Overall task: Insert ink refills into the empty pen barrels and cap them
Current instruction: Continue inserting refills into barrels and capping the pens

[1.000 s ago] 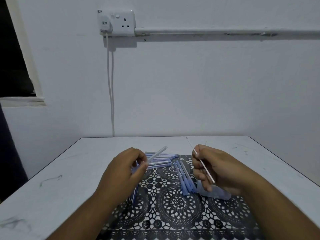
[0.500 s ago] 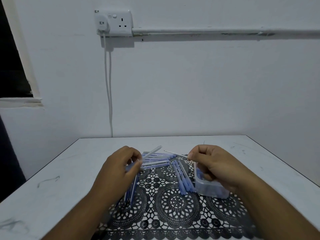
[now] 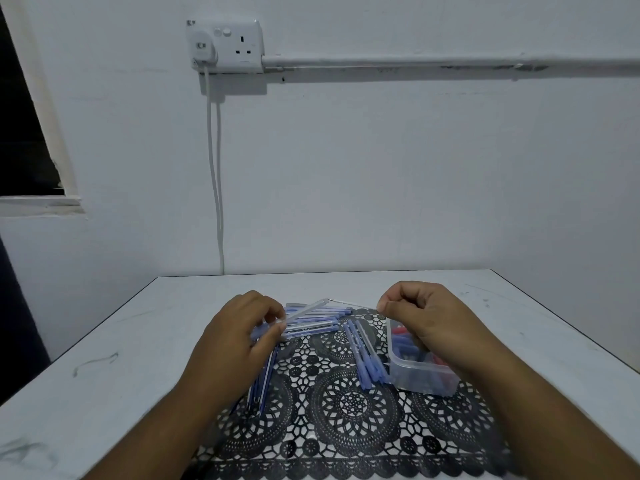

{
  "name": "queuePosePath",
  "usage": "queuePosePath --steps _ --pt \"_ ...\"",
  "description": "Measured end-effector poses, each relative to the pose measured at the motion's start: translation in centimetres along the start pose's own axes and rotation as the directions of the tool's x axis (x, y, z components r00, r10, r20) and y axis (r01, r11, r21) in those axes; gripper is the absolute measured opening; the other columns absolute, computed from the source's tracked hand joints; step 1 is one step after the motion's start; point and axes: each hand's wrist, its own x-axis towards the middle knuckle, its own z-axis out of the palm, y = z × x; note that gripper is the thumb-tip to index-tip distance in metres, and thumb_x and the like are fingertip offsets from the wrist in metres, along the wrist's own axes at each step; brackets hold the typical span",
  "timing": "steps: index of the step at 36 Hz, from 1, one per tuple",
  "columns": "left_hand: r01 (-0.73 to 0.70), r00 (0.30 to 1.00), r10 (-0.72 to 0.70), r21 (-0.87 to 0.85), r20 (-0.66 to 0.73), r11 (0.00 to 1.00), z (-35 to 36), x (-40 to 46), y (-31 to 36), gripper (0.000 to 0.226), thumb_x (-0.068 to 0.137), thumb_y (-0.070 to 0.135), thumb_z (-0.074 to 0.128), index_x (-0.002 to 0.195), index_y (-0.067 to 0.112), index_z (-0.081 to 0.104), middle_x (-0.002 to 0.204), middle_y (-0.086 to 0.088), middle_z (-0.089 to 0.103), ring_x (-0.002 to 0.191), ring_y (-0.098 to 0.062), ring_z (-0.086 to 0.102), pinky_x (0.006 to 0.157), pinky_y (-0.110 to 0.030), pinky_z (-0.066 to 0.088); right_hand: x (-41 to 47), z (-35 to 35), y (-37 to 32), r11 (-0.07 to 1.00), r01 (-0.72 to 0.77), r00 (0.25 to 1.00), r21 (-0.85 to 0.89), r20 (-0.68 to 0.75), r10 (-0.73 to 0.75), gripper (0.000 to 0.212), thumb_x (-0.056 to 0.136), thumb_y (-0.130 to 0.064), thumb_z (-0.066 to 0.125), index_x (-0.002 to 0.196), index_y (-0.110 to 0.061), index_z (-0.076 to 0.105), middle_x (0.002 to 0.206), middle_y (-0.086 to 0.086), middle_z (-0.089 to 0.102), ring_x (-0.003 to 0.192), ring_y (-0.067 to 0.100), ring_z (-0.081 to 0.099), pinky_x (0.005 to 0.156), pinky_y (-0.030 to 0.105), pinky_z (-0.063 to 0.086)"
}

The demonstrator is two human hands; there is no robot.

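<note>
My left hand holds a clear empty pen barrel tilted up to the right, its open end near the middle. My right hand pinches a thin ink refill whose tip meets the barrel's open end. Behind the barrel lies a pile of clear pens. Several blue capped pens lie on the black lace mat. More thin refills lie partly hidden under my left hand.
A clear plastic tub with blue and red caps stands on the mat under my right wrist. The white table meets a white wall carrying a socket, a hanging cable and a conduit.
My right hand turned the refill from upright to level and moved it left, so its tip now meets the barrel's open end. The left hand stayed nearly still with the barrel.
</note>
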Motion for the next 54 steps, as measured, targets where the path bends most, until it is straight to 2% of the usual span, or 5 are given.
queuePosePath --steps 8,24,31,42,54 --pt "-0.025 1.000 0.025 0.020 0.001 0.999 -0.1 0.1 -0.1 0.005 0.095 0.037 0.057 0.093 0.041 0.059 0.095 0.025 0.058 0.093 -0.002 0.056 0.076 -0.027 0.047 -0.2 0.1 -0.1 1.000 -0.014 1.000 -0.024 0.004 0.015 0.012 0.094 -0.030 0.071 0.084 -0.025 0.076 0.052 -0.016 0.052 0.039 0.001 0.037 0.092 0.063 0.056" --pt "-0.026 1.000 0.026 0.062 -0.009 0.998 -0.1 0.2 -0.2 0.004 0.095 0.037 0.058 0.094 0.041 0.061 0.095 0.028 0.057 0.094 0.003 0.053 0.077 -0.023 0.045 0.0 -0.8 -0.3 0.998 0.054 0.998 -0.010 -0.018 -0.055 0.016 0.096 -0.019 0.069 0.081 -0.018 0.077 0.079 0.000 0.074 0.063 0.000 0.061 0.057 0.010 0.048" --pt "-0.108 0.994 0.108 0.087 0.009 0.990 0.0 0.2 -0.4 0.016 0.097 0.047 0.049 0.099 0.038 0.062 0.096 0.026 0.057 0.093 0.002 0.053 0.077 -0.028 0.047 0.3 -0.5 0.7 0.994 0.058 0.997 -0.095 0.051 -0.053 0.012 0.092 -0.033 0.073 0.085 -0.023 0.076 0.064 0.001 0.046 0.064 0.018 0.047 0.073 0.038 0.047" --pt "-0.184 0.976 0.167 0.119 0.142 0.976 0.5 0.0 1.2 0.017 0.100 0.053 0.048 0.100 0.042 0.061 0.097 0.029 0.056 0.091 0.002 0.052 0.083 -0.028 0.042 -0.7 1.6 -0.4 0.981 0.162 0.978 -0.108 0.146 -0.145 0.013 0.097 -0.027 0.071 0.085 -0.021 0.073 0.058 -0.008 0.039 0.055 0.012 0.035 0.054 0.019 0.033" --pt "0.098 0.984 -0.062 -0.221 0.167 0.970 1.0 -0.6 2.1 0.008 0.096 0.032 0.070 0.088 0.034 0.068 0.090 0.013 0.068 0.094 -0.010 0.058 0.077 -0.026 0.045 0.8 2.0 -0.7 0.696 -0.065 0.967 0.715 -0.127 0.222 0.030 0.096 0.011 0.029 0.092 -0.006 0.053 0.071 0.004 0.044 0.051 0.012 0.031 0.046 0.027 0.027"
